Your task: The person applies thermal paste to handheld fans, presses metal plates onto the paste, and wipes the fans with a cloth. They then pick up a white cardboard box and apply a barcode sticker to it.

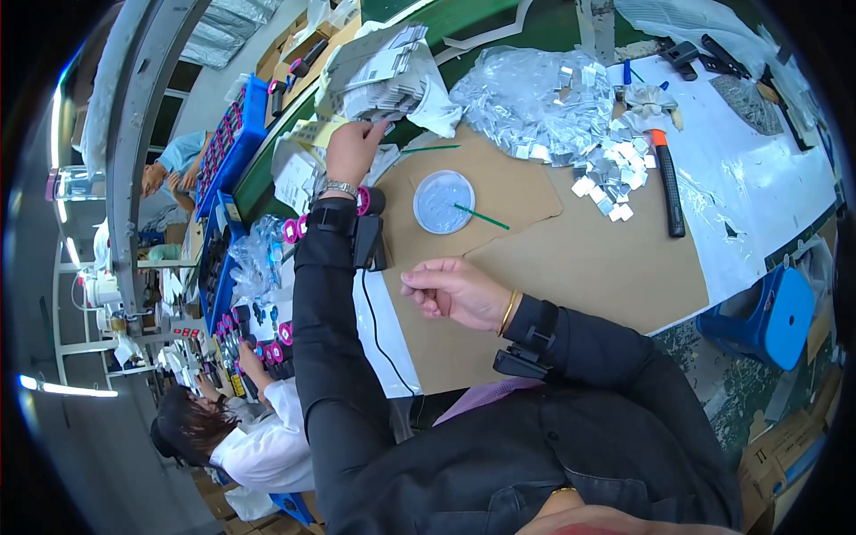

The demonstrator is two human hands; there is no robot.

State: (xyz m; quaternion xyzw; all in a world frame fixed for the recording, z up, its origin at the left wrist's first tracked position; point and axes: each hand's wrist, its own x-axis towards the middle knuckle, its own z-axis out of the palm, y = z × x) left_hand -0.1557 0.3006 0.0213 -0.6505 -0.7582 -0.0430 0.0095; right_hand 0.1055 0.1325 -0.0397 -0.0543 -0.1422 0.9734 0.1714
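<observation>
My left hand (351,153) reaches out at the far left of the cardboard sheet, beside a stack of flat white pieces (392,80) in a plastic bag. Its fingers are curled; what they hold, if anything, is hidden. Over the cardboard, near my body, my right hand (459,292) is closed in a pinch, and anything in it is too small to make out. Beyond the right hand, a shallow white round dish (444,202) has a clear, shiny content. A thin green stick (482,217) leans over its rim. Another green stick (432,148) lies behind the dish.
A plastic bag of small silvery squares (535,102) lies at the back, with loose squares (615,178) spilled beside it. A black-and-orange-handled tool (669,183) rests at right. Dark-and-pink round parts (287,334) line the left. Another person (267,437) sits there. A blue stool (767,316) stands right.
</observation>
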